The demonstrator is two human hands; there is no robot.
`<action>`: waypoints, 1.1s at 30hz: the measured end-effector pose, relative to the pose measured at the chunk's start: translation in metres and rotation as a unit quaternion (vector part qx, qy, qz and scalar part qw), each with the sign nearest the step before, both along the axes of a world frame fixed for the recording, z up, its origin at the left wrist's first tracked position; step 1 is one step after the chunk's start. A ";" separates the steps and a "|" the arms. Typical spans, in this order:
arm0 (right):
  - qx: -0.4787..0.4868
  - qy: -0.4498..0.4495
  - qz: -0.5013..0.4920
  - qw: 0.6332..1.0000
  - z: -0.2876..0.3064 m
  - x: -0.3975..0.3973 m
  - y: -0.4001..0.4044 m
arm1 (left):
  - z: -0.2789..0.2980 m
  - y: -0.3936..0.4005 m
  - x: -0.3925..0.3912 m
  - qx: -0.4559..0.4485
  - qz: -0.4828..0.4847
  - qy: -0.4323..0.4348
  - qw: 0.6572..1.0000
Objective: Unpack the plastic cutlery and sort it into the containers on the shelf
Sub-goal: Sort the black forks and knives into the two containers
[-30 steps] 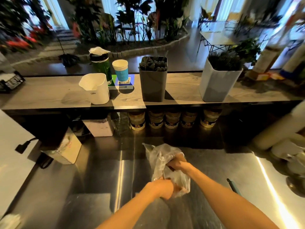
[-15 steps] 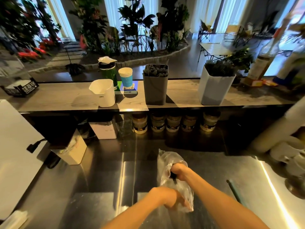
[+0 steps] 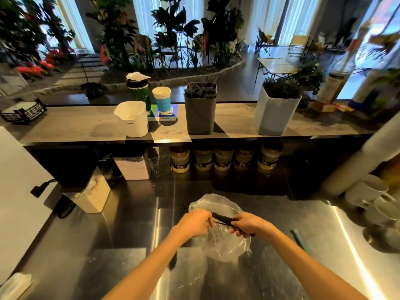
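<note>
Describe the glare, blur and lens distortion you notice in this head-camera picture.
Head view: bright window glare streaks the steel counter; the backlit plants go dark; the wide lens bows the shelf; the far right edge smears; the clear bag and both forearms look softly blurred.

— What sort of place is shown?
— A café service counter: a steel worktop (image 3: 121,239), jars (image 3: 223,158) stored under a shelf (image 3: 82,126), stacked cups (image 3: 365,189), and seating (image 3: 272,67) among plants (image 3: 173,35) are seen.
</note>
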State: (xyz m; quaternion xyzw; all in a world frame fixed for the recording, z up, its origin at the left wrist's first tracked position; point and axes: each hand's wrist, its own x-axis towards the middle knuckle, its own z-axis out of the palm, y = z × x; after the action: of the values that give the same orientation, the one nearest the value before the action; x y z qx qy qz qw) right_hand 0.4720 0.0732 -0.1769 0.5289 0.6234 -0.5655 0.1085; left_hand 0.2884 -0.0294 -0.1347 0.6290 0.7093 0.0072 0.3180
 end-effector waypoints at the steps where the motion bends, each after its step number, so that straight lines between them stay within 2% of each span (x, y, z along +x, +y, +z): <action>1: 0.000 0.020 -0.004 1.000 0.005 0.007 -0.001 | -0.001 0.001 -0.003 0.006 0.017 -0.004 1.000; 6: 0.006 0.056 -0.025 0.998 0.027 0.024 -0.011 | -0.019 0.010 -0.004 0.005 0.090 -0.012 0.996; 8: 0.010 0.073 -0.046 0.996 0.034 0.029 -0.019 | -0.023 0.010 0.006 -0.014 0.151 -0.090 0.984; 9: 0.009 0.084 -0.055 0.995 0.038 0.031 -0.025 | -0.022 0.008 0.014 -0.038 0.200 -0.174 0.963; 10: 0.006 0.097 -0.062 0.993 0.039 0.033 -0.030 | -0.020 0.007 0.023 -0.067 0.253 -0.273 0.926; 12: -0.005 0.135 -0.076 0.988 0.039 0.036 -0.041 | -0.018 0.004 0.039 -0.094 0.337 -0.430 0.832; 14: -0.020 0.171 -0.103 0.980 0.034 0.038 -0.048 | -0.025 0.002 0.048 -0.068 0.384 -0.524 0.757; 16: -0.024 0.193 -0.125 0.973 0.028 0.041 -0.053 | -0.030 0.001 0.052 -0.036 0.397 -0.559 0.727; 21: -0.048 0.256 -0.158 0.952 0.027 0.046 -0.058 | -0.027 -0.001 0.052 0.015 0.374 -0.562 0.737; 26: -0.164 0.349 -0.188 0.903 0.037 0.046 -0.055 | -0.008 0.000 0.053 0.010 0.333 -0.607 0.721; 31: -0.176 0.370 -0.166 0.897 0.048 0.040 -0.053 | 0.006 0.004 0.043 0.058 0.299 -0.623 0.720; 33: -0.164 0.380 -0.149 0.898 0.055 0.033 -0.051 | 0.014 0.007 0.042 0.073 0.308 -0.660 0.681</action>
State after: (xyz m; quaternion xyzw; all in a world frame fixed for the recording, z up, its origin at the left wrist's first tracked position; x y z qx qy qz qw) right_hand 0.5053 0.0224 -0.1221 0.3352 0.4292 -0.8274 -0.1370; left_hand 0.3303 -0.0222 -0.1202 0.2288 0.4661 0.5700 0.6368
